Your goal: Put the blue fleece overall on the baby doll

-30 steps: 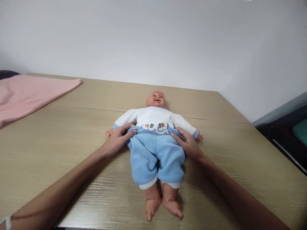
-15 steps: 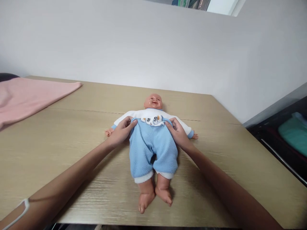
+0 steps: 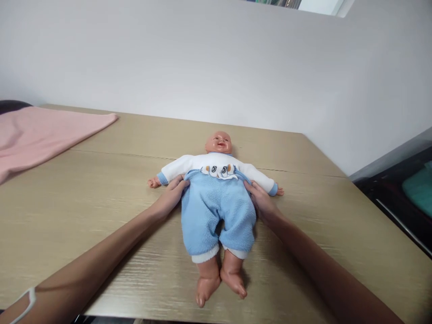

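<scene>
A baby doll lies on its back on the wooden table, head toward the wall. It wears a white top with blue cuffs and fluffy light blue trousers. My left hand rests against the doll's left flank at the trousers' side, fingers curled on the fabric near the waistband. My right hand presses the other side of the trousers, fingers on the cloth just below the doll's sleeve. Both bare feet stick out toward me.
A pink cloth is spread over the table's far left corner. A pale wall runs behind the table. At the right, below table level, is a dark shelf with a teal item.
The trousers' waistband went up over the doll's belly, then my hands slid down from the waistband to the sides of the trousers. The doll shifted slightly.
</scene>
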A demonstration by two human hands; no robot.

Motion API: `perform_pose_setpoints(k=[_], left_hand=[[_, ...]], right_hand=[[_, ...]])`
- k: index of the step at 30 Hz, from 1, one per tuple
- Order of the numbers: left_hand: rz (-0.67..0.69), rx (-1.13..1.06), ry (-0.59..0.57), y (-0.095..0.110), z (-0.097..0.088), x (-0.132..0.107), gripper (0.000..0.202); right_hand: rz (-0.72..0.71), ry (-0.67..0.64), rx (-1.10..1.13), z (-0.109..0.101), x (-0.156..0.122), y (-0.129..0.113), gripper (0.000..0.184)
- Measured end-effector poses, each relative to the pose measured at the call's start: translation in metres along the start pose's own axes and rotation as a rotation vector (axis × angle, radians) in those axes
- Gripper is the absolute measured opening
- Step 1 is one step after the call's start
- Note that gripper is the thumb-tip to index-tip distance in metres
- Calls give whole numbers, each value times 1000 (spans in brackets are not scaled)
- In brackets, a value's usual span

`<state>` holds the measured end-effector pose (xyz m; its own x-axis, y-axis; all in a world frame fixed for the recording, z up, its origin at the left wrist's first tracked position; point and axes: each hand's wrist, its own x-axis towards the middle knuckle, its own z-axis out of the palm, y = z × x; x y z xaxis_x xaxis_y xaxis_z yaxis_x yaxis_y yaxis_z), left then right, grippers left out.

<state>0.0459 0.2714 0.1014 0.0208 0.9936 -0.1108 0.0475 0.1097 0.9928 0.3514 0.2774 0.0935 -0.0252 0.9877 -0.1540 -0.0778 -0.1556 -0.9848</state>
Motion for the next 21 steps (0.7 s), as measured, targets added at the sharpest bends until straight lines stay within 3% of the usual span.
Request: perform_pose_setpoints(k=[4, 8, 14, 18, 21], left_hand=[[-11, -215, -77, -1, 2, 2, 40], [-31, -388, -120, 2, 6, 4, 45], [81, -290, -195, -4, -2, 13, 30], [183, -154, -209, -7, -8, 15, 18], [190, -188, -222, -2, -7, 14, 18]], right_hand=[[18, -40, 69, 5, 0, -4, 57], [-46, -97, 20, 5, -2, -11, 55], [-165, -151, 21, 7, -2, -16, 43], [-147, -128, 95, 6, -1, -14, 34], [-155, -109, 86, 4, -2, -14, 34]])
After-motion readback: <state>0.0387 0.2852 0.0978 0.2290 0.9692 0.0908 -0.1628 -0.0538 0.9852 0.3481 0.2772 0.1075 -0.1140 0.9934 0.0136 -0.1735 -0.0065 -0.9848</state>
